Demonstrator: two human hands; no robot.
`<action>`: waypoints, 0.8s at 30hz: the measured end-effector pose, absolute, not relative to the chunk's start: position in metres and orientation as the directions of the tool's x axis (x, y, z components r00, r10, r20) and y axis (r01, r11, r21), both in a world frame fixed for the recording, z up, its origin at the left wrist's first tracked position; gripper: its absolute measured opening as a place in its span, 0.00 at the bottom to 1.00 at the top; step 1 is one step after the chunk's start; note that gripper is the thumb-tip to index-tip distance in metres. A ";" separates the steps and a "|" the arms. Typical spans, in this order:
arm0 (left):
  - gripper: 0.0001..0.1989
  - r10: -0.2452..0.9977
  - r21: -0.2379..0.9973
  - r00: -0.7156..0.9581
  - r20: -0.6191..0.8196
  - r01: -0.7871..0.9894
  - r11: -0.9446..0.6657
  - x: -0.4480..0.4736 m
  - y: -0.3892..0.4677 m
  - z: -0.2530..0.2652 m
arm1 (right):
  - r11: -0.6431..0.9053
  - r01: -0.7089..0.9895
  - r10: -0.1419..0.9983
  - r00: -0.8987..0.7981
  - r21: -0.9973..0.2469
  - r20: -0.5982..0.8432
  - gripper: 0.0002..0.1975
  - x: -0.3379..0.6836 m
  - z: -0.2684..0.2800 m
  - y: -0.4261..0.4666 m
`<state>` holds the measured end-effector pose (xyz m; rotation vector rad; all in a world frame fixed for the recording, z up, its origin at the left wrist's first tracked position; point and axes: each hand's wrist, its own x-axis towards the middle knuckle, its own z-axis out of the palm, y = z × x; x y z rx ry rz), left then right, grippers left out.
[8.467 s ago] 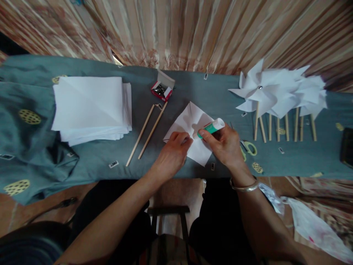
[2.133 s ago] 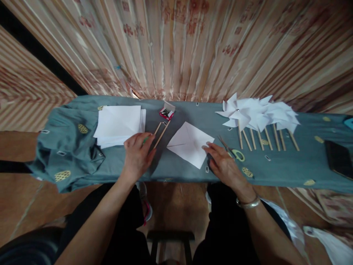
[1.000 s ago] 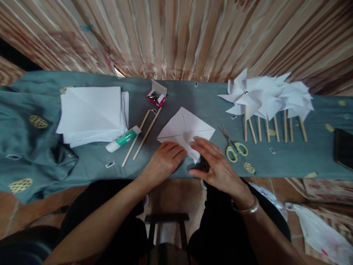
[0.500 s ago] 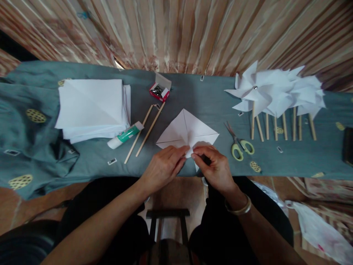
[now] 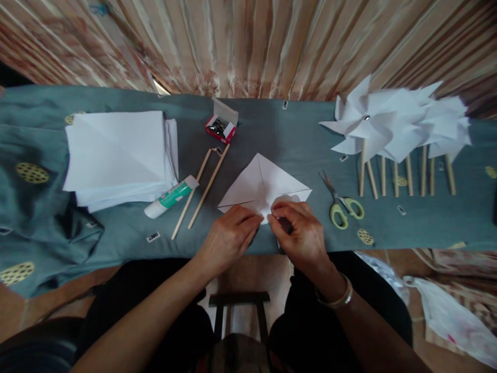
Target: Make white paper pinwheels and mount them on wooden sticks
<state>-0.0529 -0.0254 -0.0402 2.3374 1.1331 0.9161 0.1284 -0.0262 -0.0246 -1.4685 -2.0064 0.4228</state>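
A white paper square (image 5: 258, 178), cut along its diagonals, lies corner-on at the middle of the table. My left hand (image 5: 233, 230) pinches the paper near its lower edge. Facing it, my right hand (image 5: 298, 230) pinches the same part with thumb and forefinger, close to the left fingertips. The fingers hide much of the paper's near corner. A bracelet (image 5: 344, 295) circles my right wrist. To the right of the paper lie scissors (image 5: 341, 204) with green handles. Two wooden sticks (image 5: 209, 186) and a glue stick (image 5: 171, 197) lie to its left.
A stack of white paper (image 5: 116, 150) lies at the left. Beyond the sticks stands an open red box (image 5: 221, 127) of small metal pins. Several finished paper pinwheels (image 5: 399, 124) on sticks lie at the right. A curtain (image 5: 248, 46) hangs along the table's far edge (image 5: 264, 98).
Both hands stay at the paper's near corner, with only small shifts of the fingers. My left fingertips have drawn slightly left and down. The view has shifted a little.
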 end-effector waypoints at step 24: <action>0.09 0.838 0.613 0.447 0.314 0.579 -0.538 -0.052 -0.022 -0.037 | 0.478 0.772 0.870 -0.349 -0.419 0.349 0.21 0.133 -0.037 -0.030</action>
